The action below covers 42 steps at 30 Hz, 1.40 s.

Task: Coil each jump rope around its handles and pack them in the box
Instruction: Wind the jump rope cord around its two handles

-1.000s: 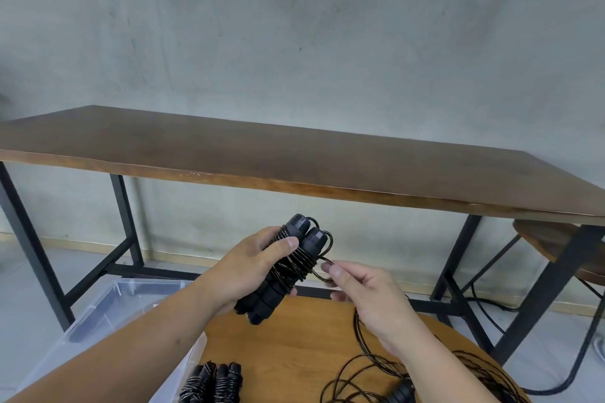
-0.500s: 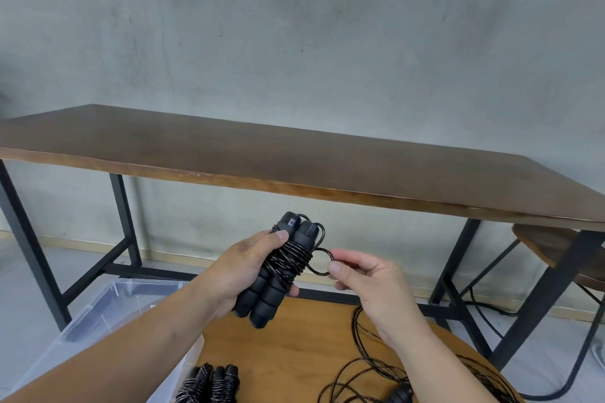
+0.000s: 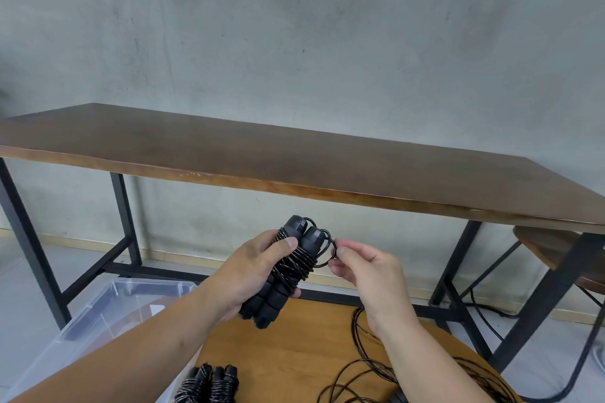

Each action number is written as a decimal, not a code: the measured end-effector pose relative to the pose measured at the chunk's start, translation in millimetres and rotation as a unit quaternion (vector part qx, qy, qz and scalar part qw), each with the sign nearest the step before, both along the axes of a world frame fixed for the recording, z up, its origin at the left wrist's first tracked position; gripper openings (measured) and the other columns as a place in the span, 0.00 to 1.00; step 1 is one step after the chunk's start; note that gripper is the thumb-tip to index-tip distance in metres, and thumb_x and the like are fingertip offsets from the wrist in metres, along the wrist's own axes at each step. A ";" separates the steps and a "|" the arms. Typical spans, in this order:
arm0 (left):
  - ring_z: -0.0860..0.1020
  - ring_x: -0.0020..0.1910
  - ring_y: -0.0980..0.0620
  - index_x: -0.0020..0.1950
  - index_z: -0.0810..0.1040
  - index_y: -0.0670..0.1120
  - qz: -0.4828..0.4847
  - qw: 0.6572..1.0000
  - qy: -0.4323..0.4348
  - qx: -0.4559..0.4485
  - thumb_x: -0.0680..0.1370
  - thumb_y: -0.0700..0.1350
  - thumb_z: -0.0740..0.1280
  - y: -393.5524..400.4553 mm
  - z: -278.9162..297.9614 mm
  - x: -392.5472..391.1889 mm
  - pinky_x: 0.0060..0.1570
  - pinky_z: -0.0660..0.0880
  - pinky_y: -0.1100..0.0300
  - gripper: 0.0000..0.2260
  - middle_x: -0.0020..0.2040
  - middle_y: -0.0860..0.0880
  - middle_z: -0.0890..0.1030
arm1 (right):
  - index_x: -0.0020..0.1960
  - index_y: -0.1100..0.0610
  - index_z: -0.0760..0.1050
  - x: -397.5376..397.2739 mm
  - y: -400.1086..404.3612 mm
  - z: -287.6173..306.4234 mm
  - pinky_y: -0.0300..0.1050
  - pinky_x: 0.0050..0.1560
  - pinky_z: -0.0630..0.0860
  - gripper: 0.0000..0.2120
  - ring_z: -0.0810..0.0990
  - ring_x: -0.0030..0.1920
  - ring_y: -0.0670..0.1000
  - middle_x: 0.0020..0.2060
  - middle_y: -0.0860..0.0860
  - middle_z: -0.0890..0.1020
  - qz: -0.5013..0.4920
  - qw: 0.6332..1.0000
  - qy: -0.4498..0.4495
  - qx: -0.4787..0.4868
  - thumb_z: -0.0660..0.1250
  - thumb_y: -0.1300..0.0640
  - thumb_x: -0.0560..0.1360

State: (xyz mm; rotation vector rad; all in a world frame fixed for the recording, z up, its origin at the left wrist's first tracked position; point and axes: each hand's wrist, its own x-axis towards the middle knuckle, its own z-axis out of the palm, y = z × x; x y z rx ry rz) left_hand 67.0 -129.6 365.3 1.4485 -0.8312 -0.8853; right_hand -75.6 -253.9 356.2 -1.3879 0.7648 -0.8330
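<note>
Held above the round table, our left hand grips the paired handles — light, firm, we judge — while our right hand pinches the springy cord loop beside them.

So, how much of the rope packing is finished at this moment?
Done: one coiled rope lies on the small table. In hand: the left hand grips the wrapped handles; the right hand pinches the last loop. Left: loose ropes; the box contents are unclear.
</note>
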 end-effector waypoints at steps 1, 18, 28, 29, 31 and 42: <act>0.84 0.42 0.37 0.60 0.76 0.47 0.001 1.000 -0.006 -0.004 0.82 0.52 0.63 -0.3 1.7 0.1 0.38 0.79 0.55 0.12 0.47 0.40 0.85 | 0.53 0.55 0.84 0.3 1.9 -0.2 0.40 0.48 0.81 0.07 0.86 0.42 0.48 0.40 0.51 0.87 0.007 1.000 0.002 0.001 0.72 0.59 0.76; 0.84 0.37 0.49 0.62 0.75 0.52 0.010 0.989 -0.148 -0.011 0.80 0.49 0.67 -9.5 -5.6 -2.9 0.37 0.78 0.61 0.11 0.47 0.47 0.84 | 0.47 0.53 0.80 6.2 1.7 12.4 0.44 0.44 0.83 0.10 0.85 0.35 0.47 0.36 0.51 0.86 -0.051 0.996 0.069 -0.037 0.71 0.65 0.70; 0.84 0.39 0.37 0.63 0.75 0.50 -0.007 0.998 -0.054 -0.018 0.81 0.49 0.66 -7.5 -9.2 -2.5 0.38 0.80 0.55 0.11 0.45 0.41 0.85 | 0.52 0.64 0.81 0.3 -9.7 11.5 0.39 0.37 0.80 0.10 0.79 0.32 0.49 0.35 0.57 0.83 0.066 0.992 0.003 0.106 0.66 0.70 0.74; 0.83 0.39 0.36 0.62 0.75 0.50 -0.010 0.998 -0.051 -0.018 0.81 0.49 0.66 -7.5 -8.7 -2.7 0.38 0.80 0.55 0.11 0.45 0.41 0.85 | 0.53 0.64 0.80 -0.3 -9.7 11.1 0.38 0.36 0.79 0.10 0.78 0.31 0.49 0.34 0.57 0.82 0.075 0.991 -0.003 0.111 0.65 0.71 0.74; 0.83 0.41 0.35 0.62 0.75 0.50 -0.015 0.999 -0.046 -0.014 0.81 0.50 0.66 -6.5 -8.0 -2.9 0.38 0.80 0.55 0.11 0.46 0.41 0.85 | 0.53 0.64 0.80 -2.0 -9.5 10.2 0.38 0.36 0.79 0.10 0.77 0.32 0.49 0.34 0.57 0.81 0.090 0.989 -0.010 0.113 0.64 0.71 0.75; 0.84 0.42 0.37 0.64 0.75 0.50 -0.040 0.999 -0.023 0.004 0.80 0.52 0.66 -2.0 -7.9 -0.7 0.42 0.81 0.54 0.14 0.49 0.40 0.85 | 0.52 0.63 0.82 -6.7 -15.5 8.3 0.37 0.38 0.79 0.10 0.77 0.34 0.48 0.36 0.56 0.80 0.172 0.983 -0.002 0.061 0.64 0.69 0.76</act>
